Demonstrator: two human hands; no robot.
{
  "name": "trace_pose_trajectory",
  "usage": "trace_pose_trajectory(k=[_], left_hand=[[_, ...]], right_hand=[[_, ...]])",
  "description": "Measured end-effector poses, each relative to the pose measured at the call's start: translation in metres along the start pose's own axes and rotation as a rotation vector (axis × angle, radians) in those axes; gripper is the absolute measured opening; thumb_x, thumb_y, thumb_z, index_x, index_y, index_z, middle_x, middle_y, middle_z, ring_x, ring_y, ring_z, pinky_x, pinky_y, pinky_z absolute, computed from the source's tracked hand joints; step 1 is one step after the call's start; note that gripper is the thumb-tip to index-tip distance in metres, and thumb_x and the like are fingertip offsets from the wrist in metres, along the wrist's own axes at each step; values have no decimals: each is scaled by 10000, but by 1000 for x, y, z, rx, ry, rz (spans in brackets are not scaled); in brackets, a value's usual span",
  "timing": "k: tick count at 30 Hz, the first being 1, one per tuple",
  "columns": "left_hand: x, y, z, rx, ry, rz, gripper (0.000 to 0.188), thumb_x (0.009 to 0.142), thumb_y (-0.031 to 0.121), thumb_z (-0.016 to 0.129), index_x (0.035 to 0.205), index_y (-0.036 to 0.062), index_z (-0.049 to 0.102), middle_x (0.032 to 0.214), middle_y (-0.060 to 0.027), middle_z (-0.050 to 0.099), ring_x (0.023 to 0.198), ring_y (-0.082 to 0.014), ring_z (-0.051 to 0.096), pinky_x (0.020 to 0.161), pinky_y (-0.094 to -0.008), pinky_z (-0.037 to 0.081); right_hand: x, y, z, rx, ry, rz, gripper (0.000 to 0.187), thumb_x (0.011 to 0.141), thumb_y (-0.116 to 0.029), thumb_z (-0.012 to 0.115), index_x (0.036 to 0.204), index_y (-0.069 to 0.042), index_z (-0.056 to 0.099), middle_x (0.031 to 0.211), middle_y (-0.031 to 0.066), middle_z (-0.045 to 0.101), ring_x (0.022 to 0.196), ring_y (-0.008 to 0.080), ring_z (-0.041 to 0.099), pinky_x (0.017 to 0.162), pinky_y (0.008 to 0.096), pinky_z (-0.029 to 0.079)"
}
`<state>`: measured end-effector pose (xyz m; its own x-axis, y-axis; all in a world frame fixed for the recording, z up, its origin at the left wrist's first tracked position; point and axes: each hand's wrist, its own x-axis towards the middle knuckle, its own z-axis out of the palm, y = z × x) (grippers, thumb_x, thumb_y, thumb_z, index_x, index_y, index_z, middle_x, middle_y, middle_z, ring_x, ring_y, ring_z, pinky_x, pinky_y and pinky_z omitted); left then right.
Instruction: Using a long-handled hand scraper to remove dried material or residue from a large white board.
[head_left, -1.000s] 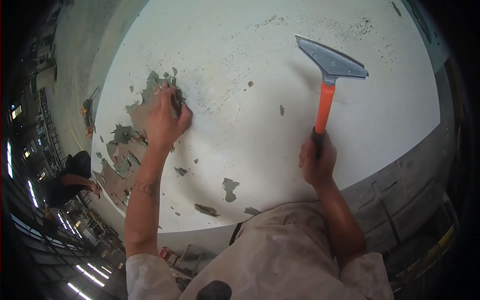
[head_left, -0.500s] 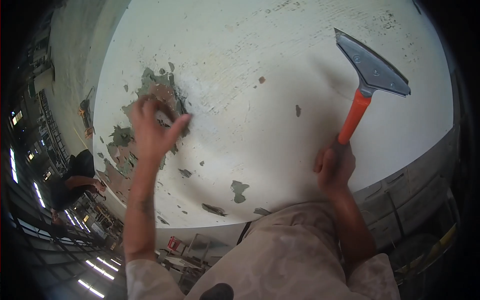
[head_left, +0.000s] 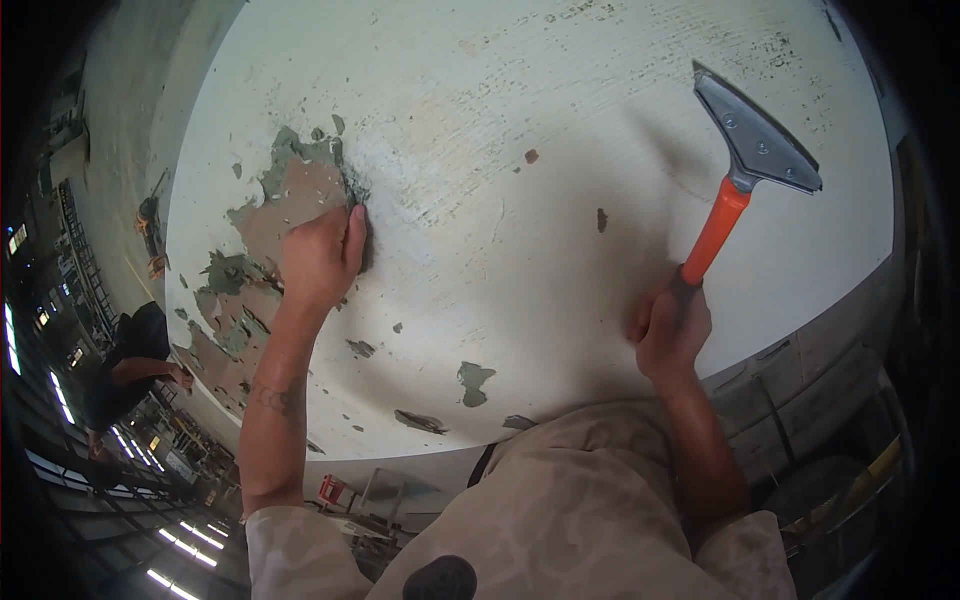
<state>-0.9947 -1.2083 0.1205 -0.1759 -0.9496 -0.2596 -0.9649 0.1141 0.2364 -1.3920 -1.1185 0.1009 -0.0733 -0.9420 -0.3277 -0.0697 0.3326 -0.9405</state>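
Observation:
My right hand (head_left: 673,337) grips a long-handled scraper (head_left: 714,232) by its dark lower grip. The scraper has an orange handle and a wide metal head, raised above the white surface (head_left: 560,300). My left hand (head_left: 322,255) is closed, with the thumb along the bent fingers, against the right edge of a peeled patch (head_left: 299,180). Brownish ground and torn grey-green flakes show in that patch. What those fingers hold, if anything, is hidden. Loose grey-green flakes, one of them a larger piece (head_left: 474,383), lie between my hands and near the close edge.
Another person (head_left: 135,375) in dark clothing is at the far left, beyond the surface's edge. An orange and black tool (head_left: 150,230) lies on the floor there. A red object (head_left: 331,489) stands below the near edge. Pale powder (head_left: 385,190) lies beside the peeled patch.
My left hand has gone from spread fingers over the patch to closed fingers at its right edge. The scraper stays in my right hand, almost unmoved.

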Motion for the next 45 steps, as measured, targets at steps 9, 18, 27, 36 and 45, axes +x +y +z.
trace_pose_trajectory(k=[9, 18, 27, 36, 45], left_hand=[[-35, -93, -39, -466, 327, -198, 455, 1122, 280, 493, 814, 11, 691, 720, -39, 684, 675, -119, 638, 626, -314, 514], [-78, -15, -23, -199, 234, -17, 325, 882, 287, 824, 968, 31, 643, 853, -100, 648, 747, -232, 643, 673, -333, 520], [-49, -2, 20, 159, 308, 63, 366, 913, 348, 780, 785, 71, 577, 748, -96, 581, 669, -307, 631, 578, -423, 515], [-25, -37, 4, 110, 14, 419, 340, 956, 294, 732, 732, 80, 591, 700, -93, 614, 626, -301, 648, 558, -428, 535], [-23, -40, 4, 110, -318, 254, 419, 942, 536, 635, 854, 157, 790, 851, -93, 752, 818, -308, 747, 660, -495, 569]], right_hand=[[0, 1, 2, -33, -15, -14, 392, 1095, -424, 490, 960, -57, 465, 636, -2, 482, 456, 87, 470, 426, 259, 359], [-6, 10, -2, -21, 25, 19, 337, 1103, -372, 482, 948, -75, 449, 640, -1, 459, 448, 93, 438, 415, 262, 364], [-5, 3, 5, 5, -9, 7, 378, 1105, -413, 492, 940, -74, 455, 652, 0, 462, 478, 87, 455, 436, 262, 389], [-1, 2, 5, -4, 0, 9, 354, 1108, -381, 485, 924, -80, 458, 660, -7, 466, 500, 86, 463, 450, 258, 401], [-8, 5, 22, 58, 322, 205, 336, 1082, -354, 548, 841, -158, 418, 694, -79, 373, 595, 69, 366, 482, 251, 300]])
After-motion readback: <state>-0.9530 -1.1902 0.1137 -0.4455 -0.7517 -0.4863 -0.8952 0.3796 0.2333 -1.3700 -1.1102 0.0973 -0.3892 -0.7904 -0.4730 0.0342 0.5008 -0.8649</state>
